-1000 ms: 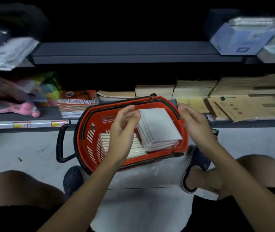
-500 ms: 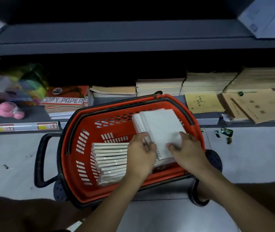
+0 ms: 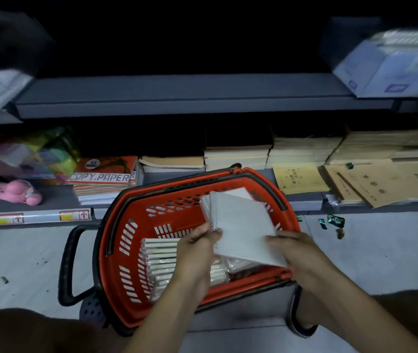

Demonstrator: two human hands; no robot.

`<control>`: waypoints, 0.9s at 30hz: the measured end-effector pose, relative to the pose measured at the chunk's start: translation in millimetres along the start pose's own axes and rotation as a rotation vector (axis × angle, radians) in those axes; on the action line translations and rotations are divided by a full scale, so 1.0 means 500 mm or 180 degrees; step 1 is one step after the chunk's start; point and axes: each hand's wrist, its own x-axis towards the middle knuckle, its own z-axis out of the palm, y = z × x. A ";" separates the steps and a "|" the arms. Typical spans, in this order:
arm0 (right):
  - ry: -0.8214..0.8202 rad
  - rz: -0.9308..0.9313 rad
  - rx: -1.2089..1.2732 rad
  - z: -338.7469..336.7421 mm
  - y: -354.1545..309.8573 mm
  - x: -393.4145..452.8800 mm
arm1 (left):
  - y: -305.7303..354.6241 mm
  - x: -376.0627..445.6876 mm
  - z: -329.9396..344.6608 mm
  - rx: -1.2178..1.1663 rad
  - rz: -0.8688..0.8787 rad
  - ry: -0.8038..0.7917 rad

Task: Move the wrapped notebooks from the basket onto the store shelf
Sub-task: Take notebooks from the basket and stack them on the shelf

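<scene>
A red basket (image 3: 126, 240) with black handles stands on the floor in front of me. Both hands hold a small stack of white spiral notebooks (image 3: 241, 225), lifted and tilted above the basket's right half. My left hand (image 3: 197, 253) grips the stack's spiral edge, and my right hand (image 3: 294, 253) grips its near right corner. More wrapped notebooks (image 3: 160, 261) stand in a row inside the basket on the left, and a few lie under the lifted stack. The grey store shelf (image 3: 177, 95) runs across above, bare in its middle.
The bottom shelf holds copy paper (image 3: 103, 178), stacked exercise books (image 3: 238, 155) and brown envelopes (image 3: 381, 182). A pink toy (image 3: 11, 191) lies at the left. A blue-white box (image 3: 391, 70) sits on the upper shelf's right. Small wrappers (image 3: 334, 221) litter the floor. My knees frame the basket.
My hands went from hovering over the basket to gripping the notebook stack, then raised it and tilted it. The view has tipped back up toward the shelf.
</scene>
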 end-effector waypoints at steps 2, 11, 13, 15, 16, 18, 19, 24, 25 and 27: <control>-0.0237 -0.0146 0.0349 -0.009 -0.030 -0.037 | 0.036 -0.021 -0.010 0.0068 0.0260 -0.0398; -0.0314 -0.1698 0.0784 -0.043 -0.187 -0.119 | 0.200 -0.074 0.048 0.0283 0.1127 -0.1602; -0.0091 -0.1756 0.0846 -0.040 -0.211 -0.113 | 0.206 -0.058 0.075 0.0228 0.1168 -0.1469; 0.0062 -0.1752 0.0798 -0.041 -0.235 -0.094 | 0.212 -0.036 0.103 0.0183 0.1161 -0.1281; 0.0135 -0.1762 0.0708 -0.042 -0.252 -0.081 | 0.219 -0.023 0.119 0.0175 0.1164 -0.1182; 0.0266 -0.1787 0.0516 -0.045 -0.293 -0.043 | 0.239 0.005 0.153 0.0233 0.1204 -0.1027; 0.0292 -0.1804 0.0464 -0.047 -0.318 -0.021 | 0.253 0.019 0.173 0.0300 0.1255 -0.0983; 0.0305 -0.1838 0.0334 -0.051 -0.446 0.089 | 0.332 0.101 0.261 0.0665 0.1474 -0.0823; 0.0319 -0.1786 0.0217 -0.053 -0.466 0.117 | 0.347 0.120 0.275 0.0691 0.1433 -0.0830; 0.0347 -0.1635 -0.0138 -0.052 -0.502 0.171 | 0.369 0.156 0.298 0.0858 0.1413 -0.0757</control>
